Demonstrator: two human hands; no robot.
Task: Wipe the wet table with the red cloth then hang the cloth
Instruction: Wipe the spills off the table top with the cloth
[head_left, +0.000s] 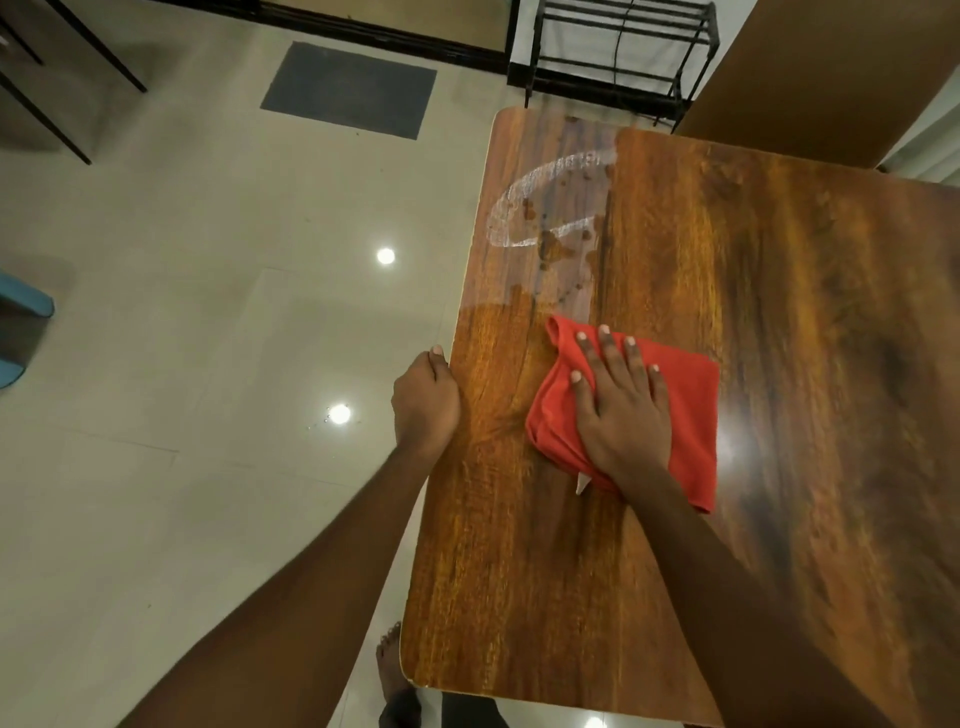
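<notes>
Now: cloth (691, 410) bunched on desk (779, 312), left-centre, under right hand (618, 410), fingers straight, pressing flat. Wet patch (550, 223) lies straight ahead of the fingertips, toward the far left corner; right hand nearer. Left hand (426, 400) grips desk edge, fingers hidden beneath. Hanging spot: cannot tell.

You stood in what looked like a home or small dining room: a wood-grain bench (779, 312) on glossy pale floor tiles (208, 322) with bright light reflections (385, 255), a dark mat (348, 88) farther off, a black metal rack (623, 57) beyond.
</notes>
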